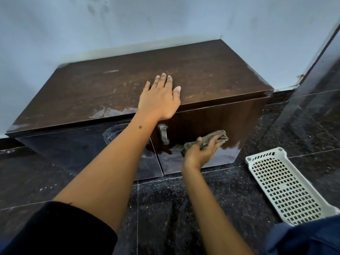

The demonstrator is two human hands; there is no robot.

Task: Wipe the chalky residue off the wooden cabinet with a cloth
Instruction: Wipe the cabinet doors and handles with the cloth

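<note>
Wooden cabinet [211,70] sits low against the wall, long axis left-right, doors facing the camera. Left hand [160,100] lies flat on its top near the front edge, fingers straight, pointing at the wall. Right hand [200,152] presses a bunched cloth [215,138] against the right door, fingers curled round it, beside the metal handle [163,134].

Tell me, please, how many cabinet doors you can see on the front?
2: the left door behind the left forearm, and the right door, bearing a metal handle, where the right hand presses the cloth. None seem hidden.
</note>
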